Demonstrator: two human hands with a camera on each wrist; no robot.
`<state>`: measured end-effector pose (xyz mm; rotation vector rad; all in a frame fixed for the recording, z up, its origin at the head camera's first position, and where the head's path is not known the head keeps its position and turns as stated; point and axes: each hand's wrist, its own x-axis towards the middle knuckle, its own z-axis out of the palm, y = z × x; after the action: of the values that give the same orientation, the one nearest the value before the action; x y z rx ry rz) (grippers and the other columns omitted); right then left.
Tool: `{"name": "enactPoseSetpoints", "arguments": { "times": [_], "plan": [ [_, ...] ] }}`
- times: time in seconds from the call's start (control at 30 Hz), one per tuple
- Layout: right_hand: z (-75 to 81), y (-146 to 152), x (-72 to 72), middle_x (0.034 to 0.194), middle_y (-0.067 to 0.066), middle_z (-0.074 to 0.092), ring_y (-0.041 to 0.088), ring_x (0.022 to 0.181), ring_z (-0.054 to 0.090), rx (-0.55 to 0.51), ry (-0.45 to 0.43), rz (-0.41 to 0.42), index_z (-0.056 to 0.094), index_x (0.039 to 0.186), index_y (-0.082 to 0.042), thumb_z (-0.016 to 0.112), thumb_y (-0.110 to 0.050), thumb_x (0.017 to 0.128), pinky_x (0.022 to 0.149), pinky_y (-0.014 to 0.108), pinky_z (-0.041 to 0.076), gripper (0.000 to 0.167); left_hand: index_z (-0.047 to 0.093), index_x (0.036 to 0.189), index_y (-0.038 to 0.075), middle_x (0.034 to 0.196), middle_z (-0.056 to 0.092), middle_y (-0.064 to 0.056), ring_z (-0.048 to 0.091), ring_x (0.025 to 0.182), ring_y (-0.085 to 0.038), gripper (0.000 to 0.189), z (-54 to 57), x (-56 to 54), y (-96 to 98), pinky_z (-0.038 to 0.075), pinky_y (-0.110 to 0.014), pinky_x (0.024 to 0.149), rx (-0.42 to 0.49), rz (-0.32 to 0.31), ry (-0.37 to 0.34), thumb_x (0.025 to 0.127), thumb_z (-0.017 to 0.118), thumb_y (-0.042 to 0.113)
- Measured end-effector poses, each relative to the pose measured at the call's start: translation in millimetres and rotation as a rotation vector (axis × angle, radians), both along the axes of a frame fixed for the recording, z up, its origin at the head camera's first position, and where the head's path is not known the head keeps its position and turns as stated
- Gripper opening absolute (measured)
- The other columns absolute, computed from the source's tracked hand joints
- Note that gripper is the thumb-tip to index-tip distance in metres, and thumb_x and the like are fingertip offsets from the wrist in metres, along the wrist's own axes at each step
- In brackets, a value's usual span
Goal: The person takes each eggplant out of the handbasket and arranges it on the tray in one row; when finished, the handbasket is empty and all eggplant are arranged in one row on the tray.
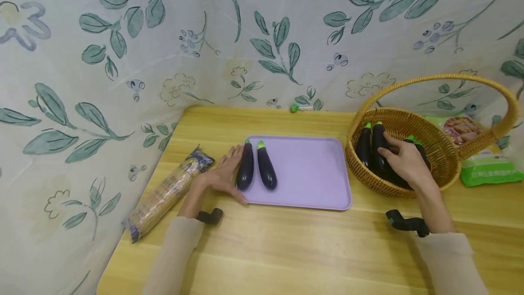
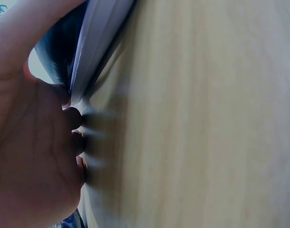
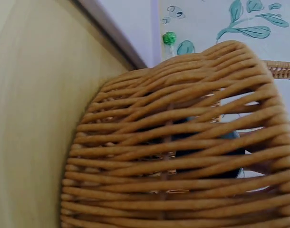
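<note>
Two dark purple eggplants with green stem ends, a left one [image 1: 245,167] and a right one [image 1: 267,167], lie side by side on a lilac tray [image 1: 315,172]. My left hand [image 1: 223,174] rests at the tray's left edge, fingers extended and thumb spread toward the near corner. Inside the wicker basket [image 1: 368,180], my right hand [image 1: 405,160] grips an eggplant [image 1: 378,144] between thumb and fingers. Another eggplant [image 1: 363,147] lies just left of it, and more are partly hidden under the hand. Basket weave [image 3: 183,118] covers most of the right wrist view.
A clear packet of noodles [image 1: 168,190] lies slanted left of the tray. The basket's tall handle [image 1: 434,77] arches over it. Behind the basket sits a green food bag [image 1: 487,167]. A green lollipop [image 1: 294,108] lies at the table's back edge, by the floral cloth.
</note>
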<state>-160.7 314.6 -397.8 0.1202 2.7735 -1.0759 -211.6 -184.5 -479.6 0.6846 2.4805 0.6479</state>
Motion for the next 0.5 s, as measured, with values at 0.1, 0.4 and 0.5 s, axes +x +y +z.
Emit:
{"name": "enactPoseSetpoints", "arguments": {
  "times": [0.1, 0.4, 0.5],
  "plan": [
    [6.7, 1, 2.8, 0.164, 0.037, 0.023, 0.056, 0.136, 0.044, -0.038, 0.018, -0.019, 0.012, 0.165, -0.012, 0.04, -0.039, 0.112, 0.058, 0.029, 0.043, 0.066, -0.024, 0.162, 0.017, 0.17, -0.028, -0.007, -0.027, 0.158, -0.024, 0.175, -1.1, -1.7, 0.7, -0.011, -0.051, 0.132, 0.011, 0.004, -0.003, 0.046, 0.093, 0.073],
    [28.9, -4, 18.2, 0.172, 0.021, 0.014, 0.052, 0.149, 0.031, -0.119, -0.02, -0.068, 0.012, 0.165, -0.022, 0.042, -0.05, 0.109, 0.096, 0.043, 0.054, 0.07, -0.025, 0.162, 0.019, 0.17, -0.029, -0.005, -0.028, 0.158, -0.023, 0.173, 4.0, 0.9, 2.5, -0.012, -0.051, 0.131, 0.009, 0.015, -0.018, 0.048, 0.096, 0.067],
    [31.9, -4, 25.7, 0.173, 0.018, 0.013, 0.052, 0.151, 0.026, -0.168, -0.049, -0.038, 0.016, 0.166, -0.021, 0.046, -0.053, 0.107, 0.113, 0.07, 0.037, 0.073, -0.025, 0.162, 0.019, 0.17, -0.03, -0.005, -0.028, 0.158, -0.022, 0.172, 4.1, 1.6, 2.5, -0.012, -0.05, 0.132, 0.003, 0.017, -0.024, 0.05, 0.097, 0.065]
  ]
}}
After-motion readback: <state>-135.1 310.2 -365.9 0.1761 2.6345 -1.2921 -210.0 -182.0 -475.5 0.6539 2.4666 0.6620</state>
